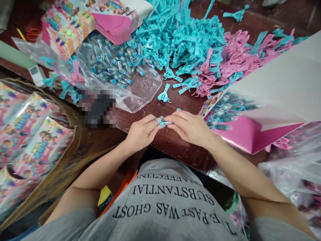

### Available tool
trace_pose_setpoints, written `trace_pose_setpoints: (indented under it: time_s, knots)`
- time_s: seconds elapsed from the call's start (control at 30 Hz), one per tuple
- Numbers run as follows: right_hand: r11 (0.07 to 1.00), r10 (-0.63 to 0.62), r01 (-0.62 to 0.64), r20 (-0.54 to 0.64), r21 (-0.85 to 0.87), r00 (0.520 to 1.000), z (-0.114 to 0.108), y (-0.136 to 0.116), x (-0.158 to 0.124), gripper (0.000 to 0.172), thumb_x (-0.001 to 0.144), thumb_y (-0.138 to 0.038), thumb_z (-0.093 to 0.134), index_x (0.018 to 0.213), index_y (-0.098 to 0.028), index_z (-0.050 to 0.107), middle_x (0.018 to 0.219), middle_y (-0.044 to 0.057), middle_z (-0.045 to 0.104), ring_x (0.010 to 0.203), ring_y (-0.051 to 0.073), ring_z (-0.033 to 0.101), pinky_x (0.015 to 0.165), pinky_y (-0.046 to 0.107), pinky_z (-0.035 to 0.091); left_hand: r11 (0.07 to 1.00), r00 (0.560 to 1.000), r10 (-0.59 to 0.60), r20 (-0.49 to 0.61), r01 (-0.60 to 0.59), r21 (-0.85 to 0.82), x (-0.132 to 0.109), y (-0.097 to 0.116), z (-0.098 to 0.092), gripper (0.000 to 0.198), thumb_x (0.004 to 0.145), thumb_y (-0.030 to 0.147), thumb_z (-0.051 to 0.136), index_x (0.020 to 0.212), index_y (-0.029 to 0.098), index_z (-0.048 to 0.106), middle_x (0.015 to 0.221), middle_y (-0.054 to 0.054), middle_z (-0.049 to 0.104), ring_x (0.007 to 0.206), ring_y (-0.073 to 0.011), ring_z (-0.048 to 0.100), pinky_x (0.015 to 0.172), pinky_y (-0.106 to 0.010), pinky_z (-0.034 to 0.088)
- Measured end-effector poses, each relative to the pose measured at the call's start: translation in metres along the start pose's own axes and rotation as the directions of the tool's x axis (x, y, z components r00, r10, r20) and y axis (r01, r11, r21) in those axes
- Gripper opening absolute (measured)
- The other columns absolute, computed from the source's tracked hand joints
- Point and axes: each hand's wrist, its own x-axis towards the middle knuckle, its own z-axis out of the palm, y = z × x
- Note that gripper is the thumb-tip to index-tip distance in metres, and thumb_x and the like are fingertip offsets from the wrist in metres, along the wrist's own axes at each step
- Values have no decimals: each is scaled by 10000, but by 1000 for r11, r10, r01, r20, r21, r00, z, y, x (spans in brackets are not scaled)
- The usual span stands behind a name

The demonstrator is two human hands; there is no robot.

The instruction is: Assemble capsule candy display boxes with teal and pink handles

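Pointing sideways, a tube (167,123) bridges 2 hands (140,133) (189,127).

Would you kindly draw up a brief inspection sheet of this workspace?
Surface: dark reddish-brown tabletop.
Job's things: small blue-and-clear piece between the hands; heaped blue plastic parts, pink plastic parts, blue-ended clear tubes.
Clutter: clear plastic film; printed packaging.
Grip: left hand and right hand pinch the piece.
Cables: red loops, upper left; cannot tell whether cable.
Surroundings: brown carton at left, holding printed packs.
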Motion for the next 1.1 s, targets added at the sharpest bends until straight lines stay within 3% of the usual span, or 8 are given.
trace_pose_setpoints:
  time_s: [0.2,0.33,0.47,0.53,0.63,0.77,0.93,1.1]
  knots:
    - [887,177,-175,37,426,984,4,-2,-16,526,1117,-582,406,821,-212,634,749,9,641,703,157,605,704,324,498,977,994,110,11,-110,181,-2,14,10,370,1131,365,441,1017,198,751,1015,-88,761,815,-193,696,723,-323,571]
    - [802,244,-192,-17,565,969,0,-9,-43,300,1101,-482,503,1155,-238,669,988,33,726,905,180,696,864,360,573,981,998,-46,48,54,-184,3,17,8,300,1119,348,476,1057,192,724,948,-67,731,848,-184,694,767,-315,582]
    - [857,256,-150,-156,493,954,3,-12,-80,420,1067,-277,538,1484,-267,499,1382,126,657,1237,227,673,1051,439,573,772,961,-200,193,276,-572,4,22,16,247,1023,397,666,1163,201,721,994,-44,762,880,-169,700,826,-299,586]
    - [834,324,-166,-222,527,920,7,-11,-96,478,1026,-279,639,1480,-275,488,1468,147,594,1164,218,701,947,405,624,704,942,-232,243,335,-626,5,28,25,263,967,402,741,1132,197,737,1035,-46,776,923,-171,703,876,-301,579]
    - [825,364,-151,-308,545,879,6,-8,-113,322,976,-291,765,1269,-279,630,1301,86,686,1071,196,728,902,373,643,630,921,-252,297,389,-673,9,41,41,268,912,382,797,1089,190,733,983,-28,765,877,-153,688,860,-285,573]
    - [922,200,-61,-335,383,921,-5,-6,-127,209,1022,-217,708,1221,-282,714,1162,44,767,1141,194,732,1009,385,622,556,911,-190,366,407,-725,19,60,57,248,863,344,834,986,175,700,917,-11,744,821,-132,674,801,-255,567]
    - [978,122,-52,-355,200,927,-8,-7,-148,273,1071,-203,607,1335,-239,662,1248,106,722,1186,221,704,999,413,631,706,921,-129,368,346,-618,27,79,64,210,911,358,803,951,181,697,846,13,724,757,-120,643,727,-237,524]
    - [962,219,-164,-258,219,941,-7,0,-164,241,1134,-341,473,1124,-190,660,1032,93,720,950,219,684,857,398,616,926,977,45,211,39,-376,28,99,69,170,986,351,741,976,185,705,836,-2,736,727,-129,645,682,-246,492]
